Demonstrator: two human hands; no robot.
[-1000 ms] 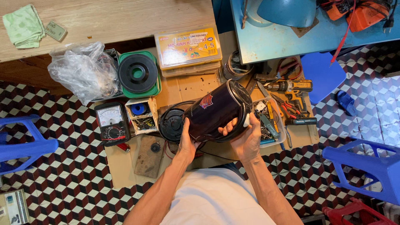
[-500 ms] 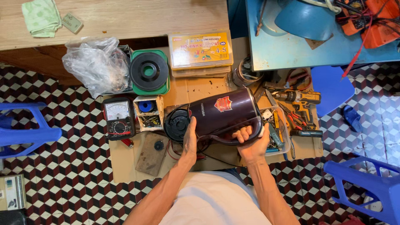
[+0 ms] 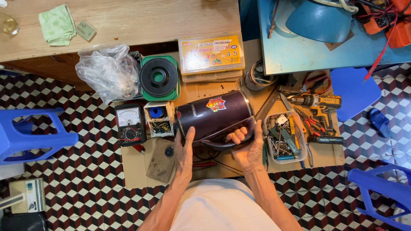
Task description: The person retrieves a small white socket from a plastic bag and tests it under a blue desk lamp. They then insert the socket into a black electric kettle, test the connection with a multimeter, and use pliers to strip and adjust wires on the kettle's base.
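While lying sideways at board centre, dark electric kettle (image 3: 214,115) is being gripped by right hand (image 3: 247,147) curled through its handle, left hand (image 3: 185,149) flat-open at seven o'clock; casing unopened, tools (image 3: 284,139) untouched.

The dark purple metal electric kettle (image 3: 214,117) was turned from tilted to lying level on its side, the left hand (image 3: 185,154) flattened against its base, the right hand (image 3: 248,145) gripping its handle

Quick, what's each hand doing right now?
Left hand: open, flat against the dark kettle's base end.
Right hand: closed around the kettle's handle.
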